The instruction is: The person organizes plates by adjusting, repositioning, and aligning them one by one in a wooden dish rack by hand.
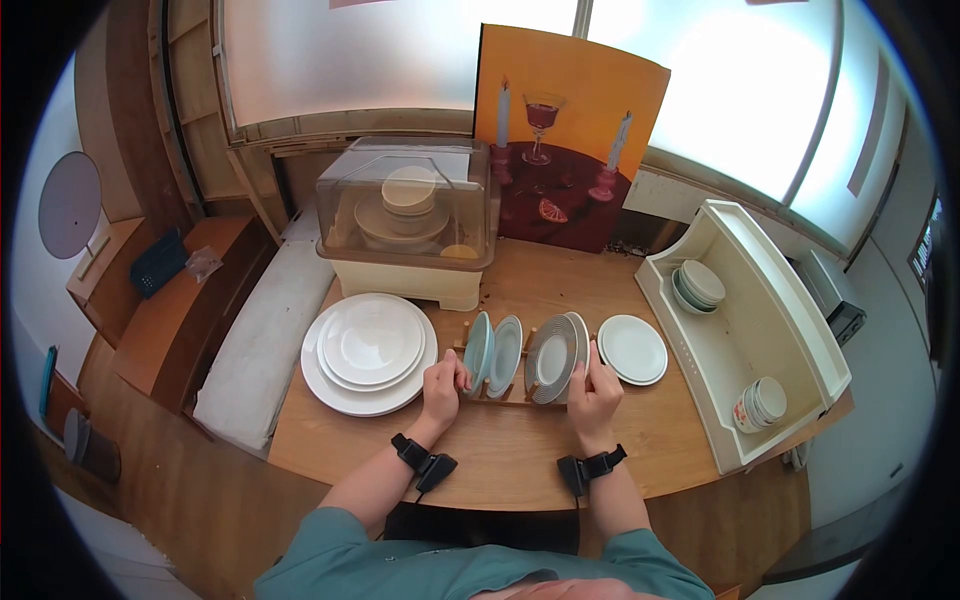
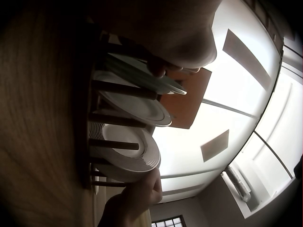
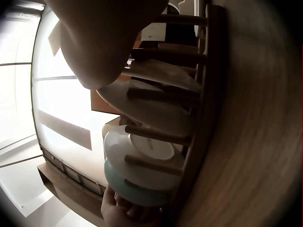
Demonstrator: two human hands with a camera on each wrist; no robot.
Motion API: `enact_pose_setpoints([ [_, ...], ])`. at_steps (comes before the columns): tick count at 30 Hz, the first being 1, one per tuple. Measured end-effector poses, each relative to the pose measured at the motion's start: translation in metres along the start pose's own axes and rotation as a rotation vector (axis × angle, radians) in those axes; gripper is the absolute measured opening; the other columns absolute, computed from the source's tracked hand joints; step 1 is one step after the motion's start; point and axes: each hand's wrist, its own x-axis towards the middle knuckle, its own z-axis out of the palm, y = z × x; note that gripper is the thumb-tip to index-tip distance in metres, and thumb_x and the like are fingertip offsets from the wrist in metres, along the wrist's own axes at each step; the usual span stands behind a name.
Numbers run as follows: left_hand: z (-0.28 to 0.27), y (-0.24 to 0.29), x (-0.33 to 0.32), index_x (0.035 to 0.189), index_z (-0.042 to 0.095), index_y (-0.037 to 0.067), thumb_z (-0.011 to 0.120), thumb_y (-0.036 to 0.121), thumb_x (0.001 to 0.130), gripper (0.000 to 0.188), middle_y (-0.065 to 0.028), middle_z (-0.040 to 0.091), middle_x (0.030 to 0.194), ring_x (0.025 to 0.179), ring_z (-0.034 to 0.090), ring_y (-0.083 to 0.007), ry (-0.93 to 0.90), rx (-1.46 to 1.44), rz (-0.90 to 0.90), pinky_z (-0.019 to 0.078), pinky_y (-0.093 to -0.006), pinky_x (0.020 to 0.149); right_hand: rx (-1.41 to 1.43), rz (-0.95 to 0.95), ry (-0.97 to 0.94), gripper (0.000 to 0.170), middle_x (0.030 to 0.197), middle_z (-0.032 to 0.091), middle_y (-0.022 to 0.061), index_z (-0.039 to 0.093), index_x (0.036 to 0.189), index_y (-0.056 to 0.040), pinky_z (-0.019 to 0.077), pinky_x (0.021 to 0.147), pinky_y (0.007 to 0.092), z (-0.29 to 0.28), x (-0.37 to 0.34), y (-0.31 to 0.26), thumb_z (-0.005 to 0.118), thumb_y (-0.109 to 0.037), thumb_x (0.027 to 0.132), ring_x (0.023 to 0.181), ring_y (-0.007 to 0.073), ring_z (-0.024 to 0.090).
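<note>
Left stack: white plates (image 1: 373, 343) of stepped sizes, piled flat on the wooden table (image 1: 500, 462), largest at the bottom.
Lidded box: cream base (image 1: 405, 283) under a brown-tinted see-through cover (image 1: 340, 215); inside are stacked bowls (image 1: 408, 190) on wider dishes, blurred by the cover.
Left hand (image 1: 445, 390): fingers curled at the outer face of the green plate; whether they grip it or the rack end cannot be told.
Green plate (image 1: 477, 355): pale, glossy, standing on edge in the leftmost part of the rack; the left wrist view leaves it partly behind the hand.
Pale plate (image 1: 507, 353): upright just right of it, light-faced with a thin rim.
Wooden rack (image 1: 515, 402): low, pegged, set across the table; its right end is mostly hidden by plates and hand.
Ringed plates (image 1: 550, 367): at least two, upright in the rack's right part, with grey concentric rings around a pale centre; they overlap.
Right hand (image 1: 596, 402): thumb and fingers pinch the ringed plates' right edge; in the right wrist view its own fingertips are hidden.
Right stack: small white plates (image 1: 635, 349), flat beside the rack.
Cream tray (image 1: 765, 335): high-walled; nested bowls at the back (image 1: 700, 287), more at the front (image 1: 764, 403).
</note>
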Motion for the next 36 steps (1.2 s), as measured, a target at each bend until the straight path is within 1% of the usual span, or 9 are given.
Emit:
enact_pose_setpoints([
  [2, 0.001, 0.002, 0.000, 0.064, 0.043, 0.007, 0.035, 0.037, 0.110, 0.056, -0.0071, 0.049, 0.062, 0.061, 0.047, -0.0161, 0.003, 0.012, -0.007, 0.0383, -0.0286, 0.060, 0.042, 0.032, 0.006, 0.039, 0.062, 0.054, 0.0100, 0.065, 0.127, 0.0069, 0.0424, 0.056, 0.0354, 0.005, -0.001, 0.001, 0.061, -0.001, 0.089, 0.059, 0.0202, 0.052],
  [4, 0.001, 0.002, 0.000, 0.063, 0.043, 0.007, 0.035, 0.037, 0.110, 0.056, -0.0071, 0.049, 0.062, 0.061, 0.047, -0.0160, 0.001, 0.010, -0.007, 0.0381, -0.0285, 0.060, 0.039, -0.033, 0.088, 0.038, 0.060, 0.053, 0.0122, 0.065, 0.124, 0.0091, 0.0401, 0.051, 0.0371, 0.008, -0.002, 0.002, 0.061, 0.000, 0.088, 0.053, 0.0230, 0.050],
  [11, 0.000, 0.001, 0.000, 0.063, 0.042, 0.007, 0.036, 0.038, 0.110, 0.056, -0.0068, 0.049, 0.062, 0.061, 0.048, -0.0159, -0.002, 0.023, 0.004, 0.0378, -0.0286, 0.059, 0.008, -0.031, 0.138, 0.036, 0.070, 0.059, 0.0129, 0.062, 0.128, 0.0099, 0.0450, 0.058, 0.0352, 0.001, -0.002, 0.000, 0.056, 0.002, 0.093, 0.060, 0.0220, 0.055],
  [13, 0.002, 0.001, 0.000, 0.063, 0.042, 0.007, 0.035, 0.038, 0.110, 0.057, -0.0068, 0.049, 0.061, 0.060, 0.047, -0.0158, 0.004, 0.012, 0.007, 0.0377, -0.0283, 0.059, 0.001, -0.048, 0.218, 0.037, 0.068, 0.057, 0.0136, 0.063, 0.126, 0.0115, 0.0432, 0.055, 0.0376, -0.002, -0.001, 0.000, 0.058, 0.003, 0.090, 0.058, 0.0259, 0.053],
  [17, 0.004, 0.008, -0.001, 0.062, 0.043, 0.008, 0.031, 0.041, 0.111, 0.060, -0.0071, 0.050, 0.061, 0.059, 0.047, -0.0155, 0.007, 0.015, -0.007, 0.0371, -0.0274, 0.057, 0.005, -0.067, 0.312, 0.036, 0.072, 0.060, 0.0139, 0.062, 0.127, 0.0118, 0.0444, 0.057, 0.0376, -0.008, 0.001, 0.004, 0.057, 0.001, 0.093, 0.059, 0.0273, 0.055],
  [22, 0.003, 0.005, -0.001, 0.062, 0.043, 0.007, 0.028, 0.042, 0.111, 0.062, -0.0067, 0.049, 0.061, 0.060, 0.047, -0.0158, 0.018, 0.009, -0.021, 0.0378, -0.0276, 0.059, 0.030, 0.023, 0.456, 0.035, 0.091, 0.069, 0.0207, 0.060, 0.128, 0.0134, 0.0528, 0.068, 0.0372, -0.015, -0.001, 0.013, 0.053, -0.002, 0.097, 0.075, 0.0301, 0.067],
  [28, 0.003, 0.008, -0.001, 0.062, 0.042, 0.006, 0.027, 0.040, 0.112, 0.062, -0.0072, 0.048, 0.062, 0.061, 0.047, -0.0173, 0.022, 0.024, -0.039, 0.0397, -0.0290, 0.063, 0.042, 0.082, 0.494, 0.036, 0.100, 0.070, 0.0234, 0.058, 0.129, 0.0142, 0.0543, 0.073, 0.0376, -0.023, 0.001, 0.023, 0.052, -0.004, 0.099, 0.082, 0.0318, 0.069],
  [32, 0.003, 0.008, -0.001, 0.063, 0.042, 0.006, 0.029, 0.037, 0.111, 0.059, -0.0084, 0.049, 0.062, 0.061, 0.047, -0.0179, 0.032, -0.012, -0.062, 0.0396, -0.0296, 0.063, -0.001, 0.074, 0.518, 0.036, 0.092, 0.069, 0.0206, 0.059, 0.130, 0.0122, 0.0523, 0.069, 0.0375, -0.023, 0.003, 0.031, 0.053, -0.004, 0.098, 0.076, 0.0301, 0.066],
  [36, 0.000, 0.004, 0.000, 0.063, 0.043, 0.006, 0.030, 0.035, 0.110, 0.057, -0.0093, 0.051, 0.062, 0.060, 0.048, -0.0175, 0.010, -0.001, -0.062, 0.0383, -0.0291, 0.061, -0.025, 0.155, 0.383, 0.036, 0.076, 0.060, 0.0150, 0.061, 0.130, 0.0086, 0.0462, 0.062, 0.0379, -0.019, 0.006, 0.035, 0.056, -0.003, 0.096, 0.065, 0.0265, 0.057],
])
